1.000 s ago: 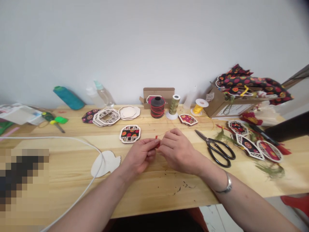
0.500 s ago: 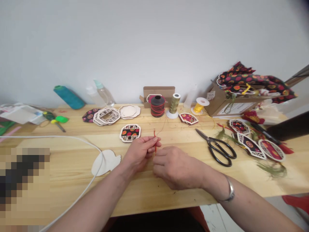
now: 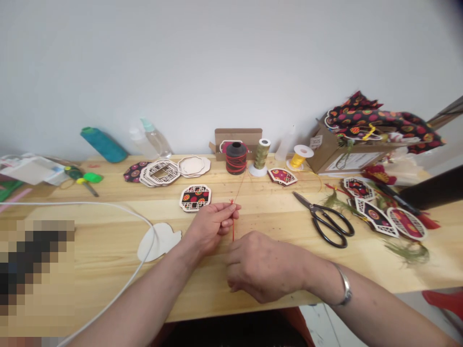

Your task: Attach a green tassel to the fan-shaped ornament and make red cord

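A thin red cord (image 3: pixel 233 230) runs between my two hands above the table. My left hand (image 3: pixel 216 222) pinches its upper part between thumb and fingers, and a short red end pokes out above. My right hand (image 3: pixel 258 267), lower and nearer to me, is closed around the cord's lower part; its fingertips are hidden. From my left fingertips a fine thread (image 3: pixel 239 185) stretches back toward the spools, a black spool wound with red cord (image 3: pixel 236 159) and an olive thread cone (image 3: pixel 262 156). Just behind my left hand lies an octagonal fabric-and-lattice ornament (image 3: pixel 195 198).
Black-handled scissors (image 3: pixel 327 221) lie to the right, near several finished ornaments (image 3: pixel 376 217) with tassels. A cardboard box (image 3: pixel 347 156) holds patterned fabric. A white cable (image 3: pixel 144 219) crosses the left side over a pale blank shape (image 3: pixel 159 242). Lattice frames (image 3: pixel 161 172) are stacked behind.
My right hand has moved down toward me, and a longer stretch of red cord shows between the hands. The end above my left fingers is shorter, and the thread is straighter.
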{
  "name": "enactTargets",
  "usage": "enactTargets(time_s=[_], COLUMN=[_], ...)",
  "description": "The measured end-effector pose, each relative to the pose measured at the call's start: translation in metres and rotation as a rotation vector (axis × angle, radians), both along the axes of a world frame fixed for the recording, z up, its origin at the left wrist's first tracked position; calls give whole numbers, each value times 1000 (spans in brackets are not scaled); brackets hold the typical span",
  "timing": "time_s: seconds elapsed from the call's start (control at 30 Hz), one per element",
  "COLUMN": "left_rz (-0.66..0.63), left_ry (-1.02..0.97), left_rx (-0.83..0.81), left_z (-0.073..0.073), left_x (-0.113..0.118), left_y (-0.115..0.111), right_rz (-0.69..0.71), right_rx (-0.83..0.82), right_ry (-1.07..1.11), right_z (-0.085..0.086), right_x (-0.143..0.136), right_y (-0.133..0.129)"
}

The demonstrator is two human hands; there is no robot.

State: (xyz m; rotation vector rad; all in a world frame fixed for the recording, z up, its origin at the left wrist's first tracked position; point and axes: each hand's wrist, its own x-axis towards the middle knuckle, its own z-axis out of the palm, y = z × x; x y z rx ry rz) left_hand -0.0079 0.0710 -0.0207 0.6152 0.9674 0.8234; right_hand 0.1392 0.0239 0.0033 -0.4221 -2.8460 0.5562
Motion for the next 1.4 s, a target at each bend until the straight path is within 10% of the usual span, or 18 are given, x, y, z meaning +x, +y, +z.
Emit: enactTargets(time_s=[0.67,0.87,1.0,1.2,1.4], left_rz=[56,68,90,101,108], left_ry=[153,170,184,179,172], left_rx=[12,53,48,49,65], left_z=[2,4,4,5,4], left_x=[-1,-1,0,2,1], left_y=[-1,-1,-3,-4,-4], right_rz=[-29,-595,-1032,-1179,-1280], right_rx=[-28,101,187,189,243], right_ry=[-122,-276,-557,-662,-699], right_z=[-6,33,26,-16,-17], right_x=[-3,37,96,139,137], right_y=[7,5,-9,-25,-26])
